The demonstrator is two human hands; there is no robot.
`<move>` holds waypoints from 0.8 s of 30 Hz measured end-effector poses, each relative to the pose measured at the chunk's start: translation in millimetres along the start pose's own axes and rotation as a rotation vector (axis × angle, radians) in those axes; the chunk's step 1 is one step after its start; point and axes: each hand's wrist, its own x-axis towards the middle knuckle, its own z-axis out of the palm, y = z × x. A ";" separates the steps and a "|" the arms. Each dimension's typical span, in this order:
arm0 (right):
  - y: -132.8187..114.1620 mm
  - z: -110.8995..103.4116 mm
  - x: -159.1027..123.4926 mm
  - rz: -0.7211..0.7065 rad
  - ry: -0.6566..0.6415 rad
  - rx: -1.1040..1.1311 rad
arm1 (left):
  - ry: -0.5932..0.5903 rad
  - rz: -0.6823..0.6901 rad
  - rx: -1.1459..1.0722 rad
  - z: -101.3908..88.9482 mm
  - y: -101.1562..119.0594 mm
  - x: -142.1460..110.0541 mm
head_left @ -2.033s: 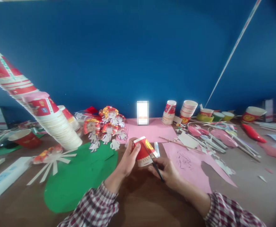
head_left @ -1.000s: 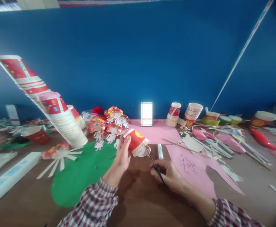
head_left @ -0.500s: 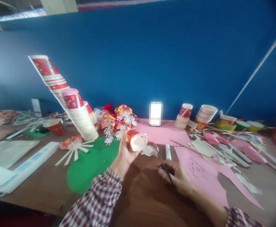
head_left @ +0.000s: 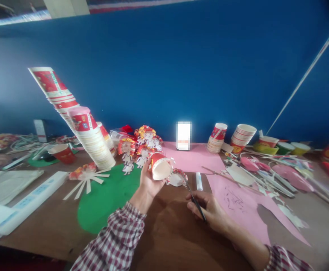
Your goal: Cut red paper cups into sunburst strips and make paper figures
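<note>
My left hand (head_left: 149,184) is wrapped round a red paper cup (head_left: 154,162), tilted so that its pale open mouth faces me and to the right. A bit of white paper edge sticks out at the cup's right side. My right hand (head_left: 202,207) grips a thin dark pen-like tool (head_left: 197,205) whose tip points up and left, a little right of the cup and apart from it. Behind that tip lies a ring-shaped red and white paper cutout (head_left: 177,177). Several paper-doll cutouts (head_left: 144,150) with red and yellow headdresses stand just behind my left hand.
A tall leaning stack of paper cups (head_left: 96,146) rises at the left, near a green paper oval (head_left: 105,203) and a fanned, strip-cut cup (head_left: 84,175). Beyond my right hand are a glue stick (head_left: 199,181), pink paper (head_left: 238,205) and shorter cup stacks (head_left: 242,137). A blue partition (head_left: 164,75) closes the back.
The cup has turned slightly in my left hand, and its ragged upper rim edge shows less. My right hand keeps the tool in nearly the same place. The whole view has shifted slightly.
</note>
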 end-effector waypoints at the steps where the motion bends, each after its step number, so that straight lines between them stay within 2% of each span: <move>1: 0.0 0.0 0.1 -0.002 0.000 -0.006 | 0.006 -0.001 -0.005 0.1 0.0 0.1; 12: -3.6 0.2 -0.2 -0.034 0.014 -0.062 | 0.072 -0.051 -0.013 -5.8 -1.8 1.7; 18: -4.6 -0.3 -0.4 -0.035 0.013 -0.071 | 0.033 -0.118 -0.060 -8.4 -2.0 2.7; 24: -1.9 0.0 -1.1 -0.046 0.003 -0.080 | 0.059 -0.085 -0.071 -12.7 -3.9 4.7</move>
